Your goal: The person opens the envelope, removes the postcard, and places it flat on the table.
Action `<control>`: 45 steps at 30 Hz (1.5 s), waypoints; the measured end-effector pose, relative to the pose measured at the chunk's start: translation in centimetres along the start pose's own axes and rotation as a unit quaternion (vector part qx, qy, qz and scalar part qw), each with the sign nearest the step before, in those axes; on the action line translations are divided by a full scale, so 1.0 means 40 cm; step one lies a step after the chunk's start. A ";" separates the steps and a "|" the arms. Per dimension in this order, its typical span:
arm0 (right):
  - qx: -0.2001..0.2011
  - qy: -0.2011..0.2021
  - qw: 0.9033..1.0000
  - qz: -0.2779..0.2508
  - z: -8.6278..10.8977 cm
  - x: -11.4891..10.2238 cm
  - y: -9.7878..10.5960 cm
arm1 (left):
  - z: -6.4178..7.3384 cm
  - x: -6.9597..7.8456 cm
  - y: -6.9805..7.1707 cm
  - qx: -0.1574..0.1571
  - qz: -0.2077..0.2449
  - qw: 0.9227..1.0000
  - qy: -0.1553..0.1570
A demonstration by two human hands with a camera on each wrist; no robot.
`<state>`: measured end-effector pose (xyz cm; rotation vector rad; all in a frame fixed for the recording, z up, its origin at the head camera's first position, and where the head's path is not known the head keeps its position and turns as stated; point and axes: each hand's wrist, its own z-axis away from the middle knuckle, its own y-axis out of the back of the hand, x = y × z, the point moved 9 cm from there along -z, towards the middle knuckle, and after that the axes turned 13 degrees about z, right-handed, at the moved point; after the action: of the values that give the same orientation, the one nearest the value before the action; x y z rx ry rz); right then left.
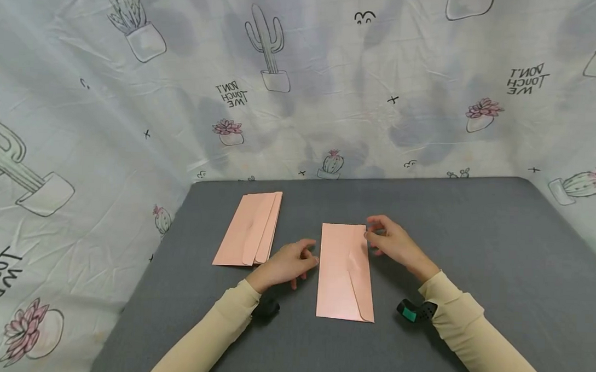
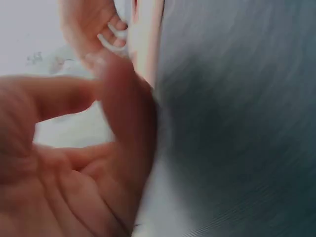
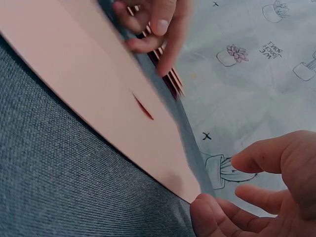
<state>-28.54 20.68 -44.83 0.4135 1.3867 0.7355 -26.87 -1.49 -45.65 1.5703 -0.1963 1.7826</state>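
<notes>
A pink envelope (image 1: 341, 275) lies upright in front of me in the head view, its flap along the right side. My left hand (image 1: 286, 262) is just off its left edge, fingers loosely bent and holding nothing; the left wrist view of this hand (image 2: 94, 148) is blurred. At the envelope's upper right corner is my right hand (image 1: 393, 243), its fingers spread apart. In the right wrist view the thumb (image 3: 205, 215) touches or nearly touches that corner of the envelope (image 3: 98, 84), and a small dark slit shows beside the flap.
A stack of several pink envelopes (image 1: 244, 228) lies at the back left, close behind my left forearm. The grey tabletop (image 1: 478, 252) is bordered by a white cloth (image 1: 330, 99) printed with cacti. Each wrist wears a dark device, such as the right wristband (image 1: 415, 311).
</notes>
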 end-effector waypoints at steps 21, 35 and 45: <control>-0.018 0.106 0.982 0.155 -0.010 -0.025 -0.037 | -0.074 0.042 -0.125 -0.104 -0.412 0.905 -0.033; -0.011 0.110 0.967 0.229 0.012 -0.048 -0.063 | -0.066 0.070 -0.112 -0.085 -0.402 0.908 -0.079; 0.012 0.107 0.964 0.242 0.020 -0.046 -0.062 | -0.056 0.075 -0.126 -0.086 -0.394 0.912 -0.075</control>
<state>-27.23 17.78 -45.00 0.7238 1.5143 1.1895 -25.49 4.63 -45.21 1.3773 0.1900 0.9859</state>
